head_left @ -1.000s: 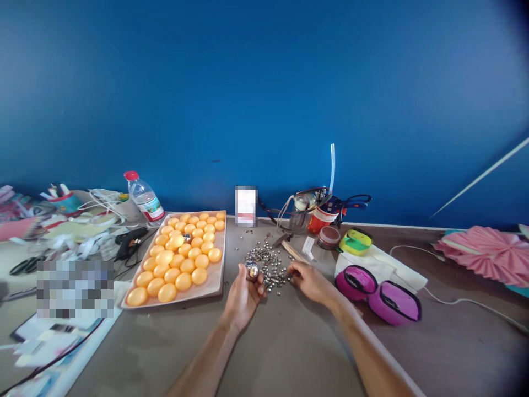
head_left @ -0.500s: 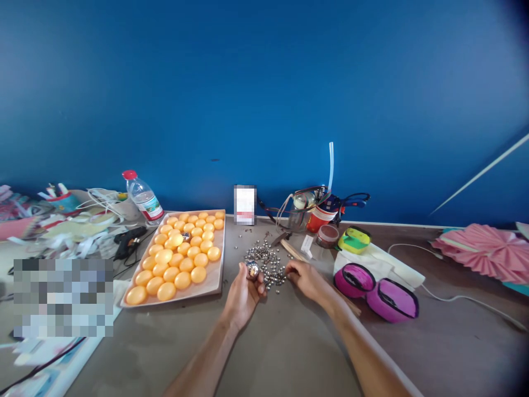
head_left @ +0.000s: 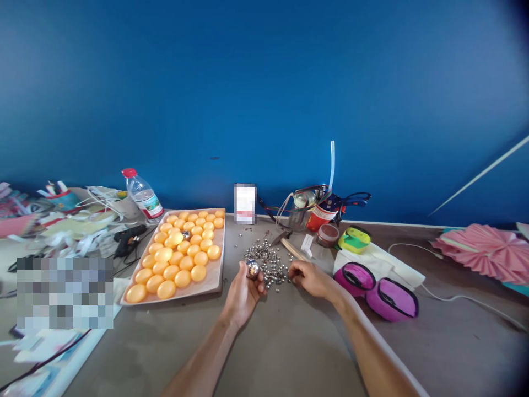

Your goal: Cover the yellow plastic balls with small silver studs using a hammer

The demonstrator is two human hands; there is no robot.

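My left hand [head_left: 241, 295] is closed around a shiny silver ball [head_left: 252, 269], held in front of a loose pile of small metal balls [head_left: 266, 259]. My right hand [head_left: 311, 278] rests low over the table at the pile's right edge, fingers curled inward. What its fingertips pinch, if anything, is hidden. Just beyond it lies a hammer with a wooden handle [head_left: 292, 249], part of the handle covered by the hand and forearm. To the left stands a shallow box [head_left: 212, 275] of orange balls [head_left: 169, 272], with one silver ball [head_left: 185, 235] among them.
A bottle [head_left: 144, 197] stands behind the box, near a black glue gun [head_left: 127, 241]. Right of the pile are a round lidded jar [head_left: 328, 235], a red cup [head_left: 317, 219] and magenta fabric pouches [head_left: 392, 299]. A blue wall [head_left: 264, 99] closes off the back.
My right hand has shifted slightly right, away from the pile, and its forearm now covers the handle's near end. My left hand keeps the silver ball in nearly the same place.
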